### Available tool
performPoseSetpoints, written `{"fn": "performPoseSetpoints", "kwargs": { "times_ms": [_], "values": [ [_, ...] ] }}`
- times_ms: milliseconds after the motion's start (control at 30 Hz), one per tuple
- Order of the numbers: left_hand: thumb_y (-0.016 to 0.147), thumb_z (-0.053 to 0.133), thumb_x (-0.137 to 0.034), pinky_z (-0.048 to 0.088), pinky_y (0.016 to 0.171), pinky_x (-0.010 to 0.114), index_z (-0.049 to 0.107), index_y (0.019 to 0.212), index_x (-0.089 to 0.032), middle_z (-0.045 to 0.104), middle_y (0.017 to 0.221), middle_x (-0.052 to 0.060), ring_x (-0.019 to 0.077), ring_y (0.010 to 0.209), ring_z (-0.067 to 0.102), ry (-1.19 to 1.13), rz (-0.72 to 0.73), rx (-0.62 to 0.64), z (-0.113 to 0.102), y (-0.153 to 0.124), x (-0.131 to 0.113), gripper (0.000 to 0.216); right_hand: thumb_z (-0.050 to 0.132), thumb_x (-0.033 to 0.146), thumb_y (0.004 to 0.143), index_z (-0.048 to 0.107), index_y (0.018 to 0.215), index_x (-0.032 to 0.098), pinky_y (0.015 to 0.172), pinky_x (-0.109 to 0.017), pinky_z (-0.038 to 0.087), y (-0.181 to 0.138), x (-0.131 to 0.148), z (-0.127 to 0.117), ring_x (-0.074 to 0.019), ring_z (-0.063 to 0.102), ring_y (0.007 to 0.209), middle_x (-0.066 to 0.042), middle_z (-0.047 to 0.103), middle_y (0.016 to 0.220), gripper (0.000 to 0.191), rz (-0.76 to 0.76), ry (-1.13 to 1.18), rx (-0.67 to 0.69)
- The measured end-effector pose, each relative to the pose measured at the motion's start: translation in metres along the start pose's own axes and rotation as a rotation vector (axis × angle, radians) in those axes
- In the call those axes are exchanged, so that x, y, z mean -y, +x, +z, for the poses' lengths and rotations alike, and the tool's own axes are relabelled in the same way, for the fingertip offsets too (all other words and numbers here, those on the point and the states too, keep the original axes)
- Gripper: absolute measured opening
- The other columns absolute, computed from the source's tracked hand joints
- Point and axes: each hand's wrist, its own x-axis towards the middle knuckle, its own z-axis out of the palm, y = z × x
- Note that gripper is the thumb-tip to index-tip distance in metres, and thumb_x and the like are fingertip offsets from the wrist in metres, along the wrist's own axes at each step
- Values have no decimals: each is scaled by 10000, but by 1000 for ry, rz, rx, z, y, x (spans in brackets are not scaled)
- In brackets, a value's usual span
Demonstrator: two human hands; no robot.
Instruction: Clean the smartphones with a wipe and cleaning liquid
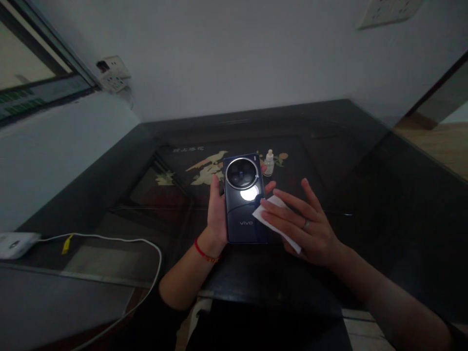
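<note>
A dark blue smartphone (244,207) with a large round camera ring faces me back side up, the word "vivo" upright near its lower end. My left hand (218,209) grips it from beneath, thumb along the left edge and fingertips showing past the right edge. A white folded cloth or tissue (272,217) lies under the fingers of my right hand (307,224), which presses it at the phone's right edge. Some of the right fingers are spread, and the right thumb is mostly hidden. Behind the phone stands a small dropper bottle (269,164) with a pale cap.
The dark glossy table (329,161) bears a printed bird-and-flower picture (208,170). At the left lies a white device (18,243) with a white cable (120,238) and a yellow tag (67,244). Wall sockets (113,73) sit beyond the table's far left corner.
</note>
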Motion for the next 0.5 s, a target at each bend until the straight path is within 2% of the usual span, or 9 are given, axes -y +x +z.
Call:
{"fn": "performPoseSetpoints", "kwargs": {
  "times_ms": [133, 233, 300, 367, 500],
  "values": [
    [845, 195, -747, 236, 1120, 510, 327, 1472, -212, 432, 1475, 106, 316, 1386, 336, -23, 44, 66, -3, 1, 0, 834, 386, 216, 942, 603, 1179, 127, 1173, -576, 176, 0, 8, 1, -232, 468, 1308, -73, 669, 1224, 334, -122, 55, 26],
    [860, 201, -726, 221, 1121, 533, 306, 1478, -253, 426, 1483, 75, 299, 1398, 318, -40, 93, 83, -5, 0, -1, 785, 325, 204, 962, 621, 1148, 139, 1179, -539, 202, -1, 13, 3, -204, 491, 1283, -55, 673, 1217, 356, -207, 85, 19],
    [856, 207, -733, 241, 1114, 518, 327, 1470, -248, 443, 1470, 79, 301, 1388, 336, -29, 78, 92, -5, -1, -1, 792, 327, 223, 970, 619, 1162, 138, 1168, -537, 239, -3, 12, 5, -208, 471, 1294, -68, 659, 1236, 359, -175, 74, 4],
    [842, 215, -749, 275, 1100, 496, 354, 1459, -216, 473, 1441, 102, 314, 1367, 368, -7, 40, 77, -5, -1, 0, 828, 370, 247, 962, 610, 1186, 140, 1146, -543, 289, -3, 9, 7, -225, 450, 1301, -95, 644, 1245, 346, -82, 31, -41],
    [860, 199, -724, 324, 1072, 474, 377, 1449, -181, 516, 1397, 123, 324, 1317, 434, 22, -3, 26, -3, 1, 5, 821, 477, 180, 896, 578, 1247, 153, 1122, -557, 335, -4, 1, 9, -250, 471, 1263, -113, 634, 1219, 366, 65, -49, -115]
  ]
}}
